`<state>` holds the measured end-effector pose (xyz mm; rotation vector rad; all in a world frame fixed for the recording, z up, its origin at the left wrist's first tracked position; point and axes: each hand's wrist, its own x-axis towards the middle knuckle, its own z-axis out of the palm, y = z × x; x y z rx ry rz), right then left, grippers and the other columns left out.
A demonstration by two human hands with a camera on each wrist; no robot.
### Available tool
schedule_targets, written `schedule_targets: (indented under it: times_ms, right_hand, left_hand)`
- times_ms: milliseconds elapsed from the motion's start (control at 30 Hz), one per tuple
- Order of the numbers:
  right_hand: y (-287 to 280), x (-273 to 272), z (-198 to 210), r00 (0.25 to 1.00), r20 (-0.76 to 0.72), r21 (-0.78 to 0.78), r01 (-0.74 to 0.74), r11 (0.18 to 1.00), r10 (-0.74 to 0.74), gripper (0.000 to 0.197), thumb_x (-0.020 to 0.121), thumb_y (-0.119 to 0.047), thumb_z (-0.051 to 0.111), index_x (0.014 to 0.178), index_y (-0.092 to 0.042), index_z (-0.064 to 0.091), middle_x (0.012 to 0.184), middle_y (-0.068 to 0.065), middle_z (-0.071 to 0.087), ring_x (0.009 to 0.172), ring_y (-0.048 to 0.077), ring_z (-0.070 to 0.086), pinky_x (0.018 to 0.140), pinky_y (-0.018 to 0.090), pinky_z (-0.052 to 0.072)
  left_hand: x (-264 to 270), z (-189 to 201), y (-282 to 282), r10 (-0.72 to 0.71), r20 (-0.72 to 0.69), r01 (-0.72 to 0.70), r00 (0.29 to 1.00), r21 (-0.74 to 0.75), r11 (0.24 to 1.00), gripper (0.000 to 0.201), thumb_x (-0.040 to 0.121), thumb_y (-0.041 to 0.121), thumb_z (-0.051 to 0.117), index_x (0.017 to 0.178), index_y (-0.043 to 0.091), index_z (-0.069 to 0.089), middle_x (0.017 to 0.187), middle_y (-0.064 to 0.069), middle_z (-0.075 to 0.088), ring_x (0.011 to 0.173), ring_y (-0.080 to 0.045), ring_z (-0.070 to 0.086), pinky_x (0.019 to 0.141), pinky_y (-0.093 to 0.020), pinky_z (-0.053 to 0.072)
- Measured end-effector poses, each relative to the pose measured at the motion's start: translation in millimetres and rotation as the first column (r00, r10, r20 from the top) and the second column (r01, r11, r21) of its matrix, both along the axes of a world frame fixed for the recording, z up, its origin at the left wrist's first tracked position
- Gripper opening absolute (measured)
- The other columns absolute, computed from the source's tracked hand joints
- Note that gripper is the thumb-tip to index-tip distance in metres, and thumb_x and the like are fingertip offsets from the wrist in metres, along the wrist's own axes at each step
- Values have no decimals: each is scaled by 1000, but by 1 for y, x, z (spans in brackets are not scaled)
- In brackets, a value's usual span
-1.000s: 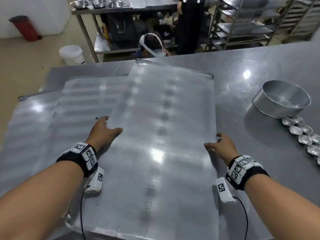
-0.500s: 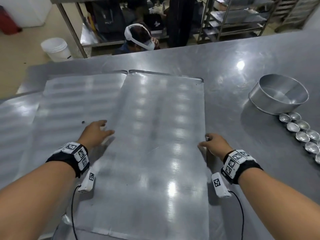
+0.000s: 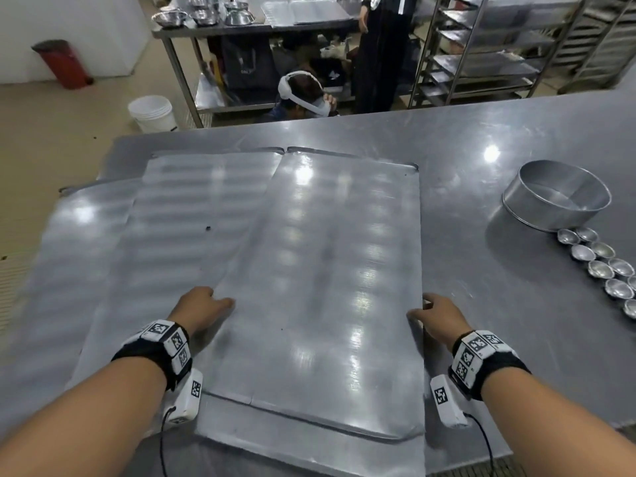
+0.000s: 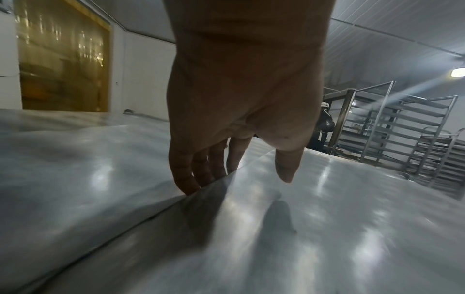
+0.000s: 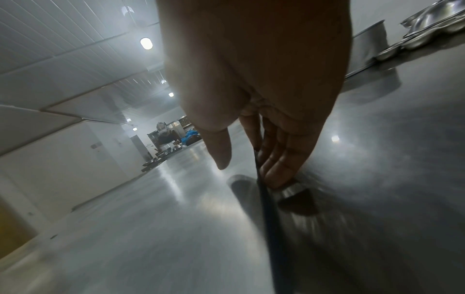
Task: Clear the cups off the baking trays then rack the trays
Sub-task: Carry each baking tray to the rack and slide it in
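Observation:
The top baking tray [image 3: 327,287] lies flat on a stack in front of me, bare of cups. My left hand [image 3: 206,306] is at its left edge; in the left wrist view its straight fingers [image 4: 191,179] reach below the tray's edge [image 4: 327,228] and the thumb hovers above it. My right hand [image 3: 432,316] is at the right edge; its fingers [image 5: 279,171] lie along the outside of the tray [image 5: 176,218], tips on the table, thumb raised. More trays [image 3: 172,218] overlap to the left. Several small metal cups [image 3: 602,266] sit in rows at the far right.
A round metal tin [image 3: 555,194] stands on the steel table [image 3: 481,270] beyond the cups. Tray racks [image 3: 481,46] stand past the table's far right. A crouching person [image 3: 303,94] and a standing one [image 3: 378,46] are behind the far edge. A white bucket [image 3: 151,111] sits on the floor.
The top tray, raised toward me a second ago, has come down flat onto the stack. Both hands have stayed at its side edges, and my view has tipped upward.

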<state>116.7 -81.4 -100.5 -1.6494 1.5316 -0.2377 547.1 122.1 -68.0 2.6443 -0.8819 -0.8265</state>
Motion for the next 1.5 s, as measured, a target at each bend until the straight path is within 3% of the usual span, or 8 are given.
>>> schedule_targets:
  times_ms: [133,300,600,700,967,1100,1233,1500]
  right_hand:
    - [44,-18,-4,1000,-17,20,13,1000,-13,26,79,-21,77,105,-23,72,96,-5,76,94,20,71,92,39,55]
    - [81,-57,4,991,-99,-10,93,996,-94,16,81,-27,75,89,-15,69,85,0,72,83,22,67,71,32,51]
    - [92,-148,20,969,-121,58,223,973,-215,16,82,-7,76,94,-3,65,99,17,71,82,30,64,71,37,51]
    - [92,-173,28,961,-117,18,253,967,-249,20,77,7,73,91,-5,64,86,11,65,79,29,62,70,34,51]
    - [71,-251,36,981,-103,-48,158,986,-163,19,83,-5,73,94,-17,63,96,10,69,91,28,62,84,35,47]
    - [55,-276,33,985,-10,-90,168,982,-170,24,85,-10,75,107,-2,67,107,17,70,102,35,64,94,46,49]
    - [64,-276,33,999,50,-109,7,994,-1,48,89,-26,73,135,-19,59,135,6,60,120,24,57,98,38,46]
    - [124,-283,5,865,-226,-193,-490,850,447,89,68,-77,70,140,-27,55,140,-7,54,129,13,46,112,38,39]
  left_hand:
    - [-21,0,35,85,-94,-92,992,-80,993,56,85,32,76,130,3,60,134,-18,62,122,-35,59,96,-34,43]
    - [-42,-18,42,77,-181,-110,980,-178,978,88,51,57,81,122,8,62,120,-13,69,106,-31,67,99,-45,52]
    - [-140,0,41,-68,-139,38,988,-205,978,68,79,43,81,132,6,58,131,-14,64,117,-33,61,99,-37,48]
    - [-170,-2,43,-93,-138,61,986,-221,973,33,81,31,80,104,14,62,107,-6,70,102,-29,65,87,-35,50]
    - [-261,-8,45,-41,-98,16,994,-246,969,25,77,27,81,85,5,70,77,-6,69,81,-31,68,67,-31,47]
    - [-291,3,47,5,-156,-50,988,-285,957,44,82,32,82,120,14,69,95,-5,72,87,-22,67,77,-30,50]
    - [-331,17,61,-140,-99,107,985,-277,955,64,83,50,77,136,18,59,111,2,67,100,-15,64,87,-30,51]
    - [-408,-12,96,-465,10,464,885,-70,883,94,57,86,70,135,37,54,122,14,54,111,-10,52,100,-41,48]
